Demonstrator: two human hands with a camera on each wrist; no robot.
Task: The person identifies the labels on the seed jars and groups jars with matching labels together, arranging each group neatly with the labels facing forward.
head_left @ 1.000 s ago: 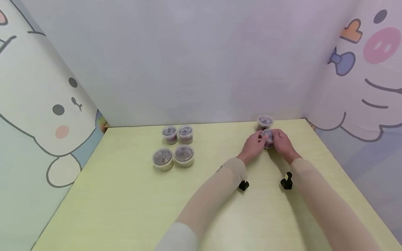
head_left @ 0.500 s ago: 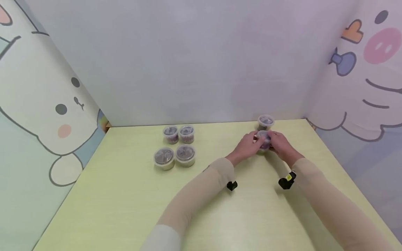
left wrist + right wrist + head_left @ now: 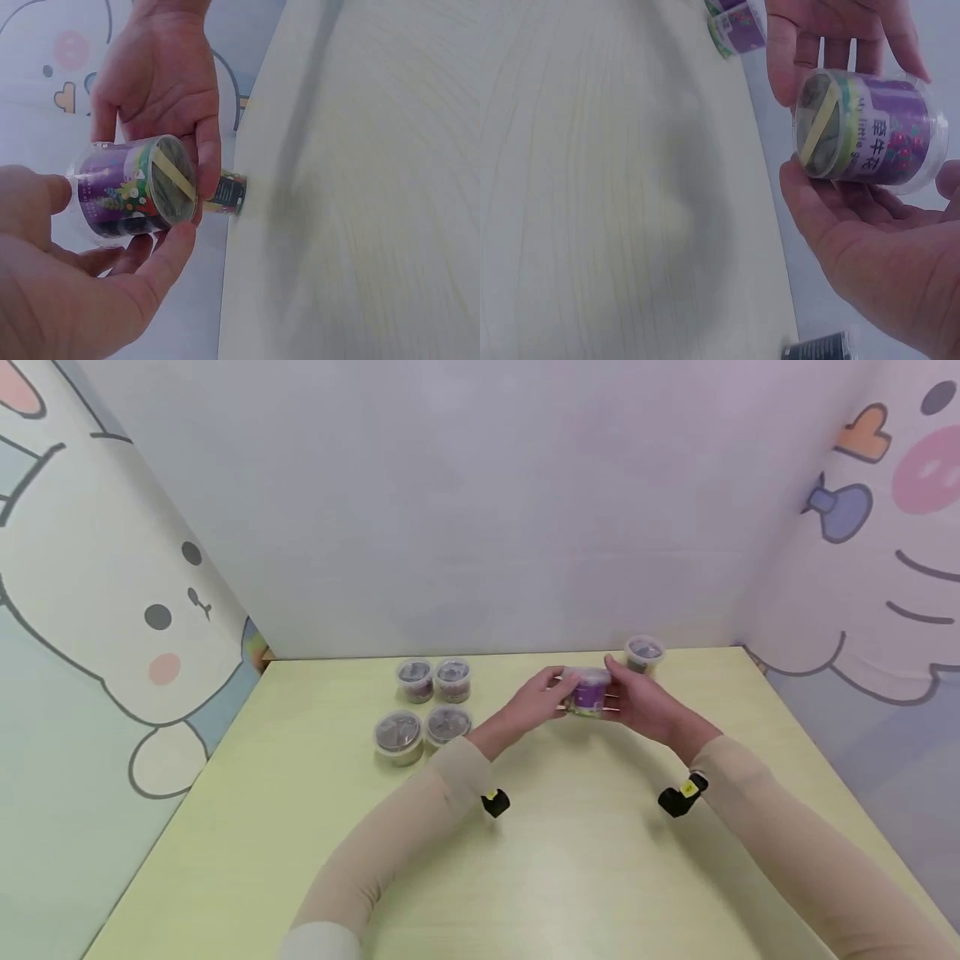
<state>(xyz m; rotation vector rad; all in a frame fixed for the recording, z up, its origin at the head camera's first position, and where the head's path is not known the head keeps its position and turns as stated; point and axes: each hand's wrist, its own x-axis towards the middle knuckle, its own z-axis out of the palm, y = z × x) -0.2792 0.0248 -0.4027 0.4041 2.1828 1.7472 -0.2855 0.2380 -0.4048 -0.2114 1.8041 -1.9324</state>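
Note:
Both hands hold a small clear plastic tub [image 3: 588, 695] with a purple printed label and a clear lid, raised above the table. My left hand [image 3: 534, 700] grips its left side, thumb near the lid and fingers by the base. My right hand [image 3: 651, 703] grips the right side in the same way. In the left wrist view the tub [image 3: 124, 191] lies sideways across the picture, and a pale strip crosses its see-through base. Flowers and lettering show on the tub's label [image 3: 881, 131] in the right wrist view.
Two purple-labelled tubs [image 3: 415, 681] stand at the back left of the table [image 3: 570, 877]. Two wider tubs [image 3: 399, 737] sit before them, one partly behind my left arm. Another lidded tub [image 3: 644, 653] stands at the back right edge, near the wall [image 3: 480, 527].
Both hands have carried the tub leftward, away from the back-right tub. It now shows more of its purple side. The other tubs stay put.

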